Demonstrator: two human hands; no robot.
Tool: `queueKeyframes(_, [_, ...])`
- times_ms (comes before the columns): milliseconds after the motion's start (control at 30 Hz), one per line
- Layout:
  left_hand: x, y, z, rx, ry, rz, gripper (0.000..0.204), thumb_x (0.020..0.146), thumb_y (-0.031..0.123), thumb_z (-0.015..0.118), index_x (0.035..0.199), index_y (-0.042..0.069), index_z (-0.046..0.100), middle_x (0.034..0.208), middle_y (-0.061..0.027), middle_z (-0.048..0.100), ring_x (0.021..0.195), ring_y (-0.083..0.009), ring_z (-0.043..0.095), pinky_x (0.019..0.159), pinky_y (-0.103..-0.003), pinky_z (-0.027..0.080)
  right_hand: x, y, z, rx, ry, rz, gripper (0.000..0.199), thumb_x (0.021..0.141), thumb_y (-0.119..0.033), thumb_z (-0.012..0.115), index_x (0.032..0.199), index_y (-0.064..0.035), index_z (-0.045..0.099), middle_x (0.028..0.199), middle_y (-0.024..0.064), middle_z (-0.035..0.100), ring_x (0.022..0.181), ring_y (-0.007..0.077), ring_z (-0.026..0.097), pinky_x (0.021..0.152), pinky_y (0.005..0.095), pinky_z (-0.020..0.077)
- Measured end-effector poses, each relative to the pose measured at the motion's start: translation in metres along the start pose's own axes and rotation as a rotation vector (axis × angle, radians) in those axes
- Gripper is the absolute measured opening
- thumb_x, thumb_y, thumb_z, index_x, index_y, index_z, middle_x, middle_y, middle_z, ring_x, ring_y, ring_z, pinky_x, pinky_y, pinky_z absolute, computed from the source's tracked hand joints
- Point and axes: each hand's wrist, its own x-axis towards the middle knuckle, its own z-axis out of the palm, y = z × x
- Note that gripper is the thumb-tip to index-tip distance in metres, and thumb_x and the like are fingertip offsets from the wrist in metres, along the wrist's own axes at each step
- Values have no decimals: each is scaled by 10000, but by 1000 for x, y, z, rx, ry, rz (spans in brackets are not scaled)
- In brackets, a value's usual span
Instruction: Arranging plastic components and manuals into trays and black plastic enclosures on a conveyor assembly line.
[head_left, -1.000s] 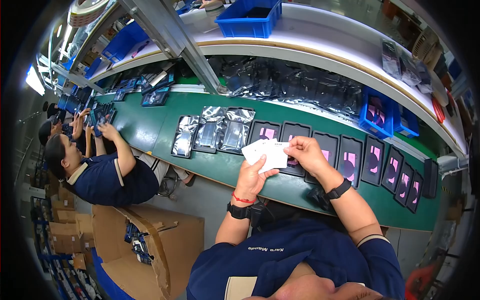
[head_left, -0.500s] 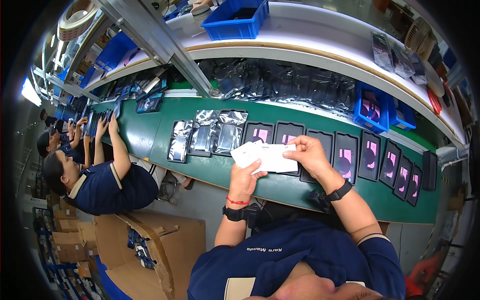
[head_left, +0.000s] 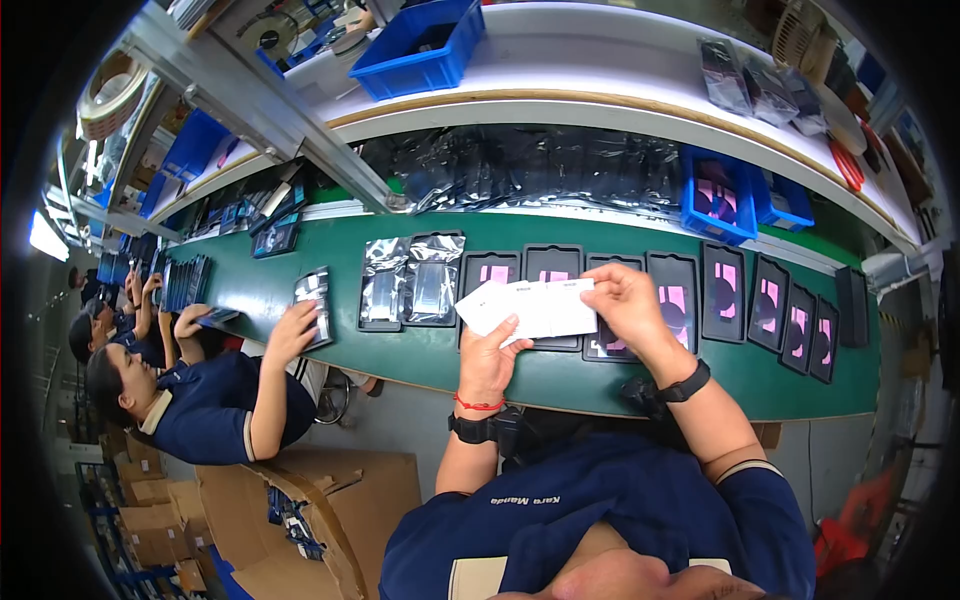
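In front of my chest I hold several white paper cards (head_left: 530,312), fanned a little so their edges overlap. My left hand (head_left: 488,358) grips the fan from below, thumb lying on top. With thumb and fingertips, my right hand (head_left: 628,305) pinches the right end of the cards. Beneath and beyond the cards, shallow black trays (head_left: 722,330) stand in a row on the green table (head_left: 420,368), several with pink-purple film-like pieces inside. My hands and the cards partly cover the middle trays. To the left, two trays carry shiny silver bags (head_left: 436,275).
At the left, a co-worker's hand (head_left: 293,335) touches another silver-bagged tray (head_left: 316,285). Dark glossy bags (head_left: 540,165) lie along the table's back. Blue bins (head_left: 715,230) stand at the back right. A shelf (head_left: 600,108) crosses above; an open cardboard box (head_left: 385,490) stands lower left.
The co-worker's hand has come over to the leftmost silver-bagged tray, which now sits farther from the others. My view has shifted slightly; both my hands still hold the cards.
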Motion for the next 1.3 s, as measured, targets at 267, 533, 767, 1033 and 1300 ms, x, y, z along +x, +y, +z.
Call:
queueKeyframes(267, [6,-9,17,15,-34,-26,366,822,-14,592,1172,19,490,1009,-107,607,826,-202,630,562,-294,552,-33,1,-36,-1072,399,-421,302,785,5,634,1081,19,573,942,113,651,793,85,619,674,228,494])
queueKeyframes(533, [9,-42,61,209,-136,-97,400,816,-13,614,1193,19,483,1017,-98,609,859,-191,624,589,-278,553,-35,-2,-47,182,13,3,287,815,41,597,1101,43,567,873,76,660,811,103,613,752,224,488])
queueKeyframes(767, [11,-56,76,222,-216,-180,344,815,-11,617,1139,19,505,987,-93,623,826,-192,634,576,-285,555,-48,3,-77,203,161,-34,158,777,65,635,921,23,586,837,88,657,762,112,628,717,242,512])
queueKeyframes(1033, [16,-60,94,221,-222,-200,334,819,6,617,1135,32,511,983,-89,623,829,-198,634,589,-320,547,-58,5,-107,-778,484,-378,331,792,-90,656,1085,34,564,891,76,638,711,78,571,634,241,470])
queueKeyframes(1300, [18,-84,116,322,-345,-301,312,820,18,624,1119,11,533,1008,-83,614,870,-178,619,623,-305,557,-63,0,-117,201,167,-43,246,799,83,592,1037,29,566,876,68,649,749,85,608,675,223,496])
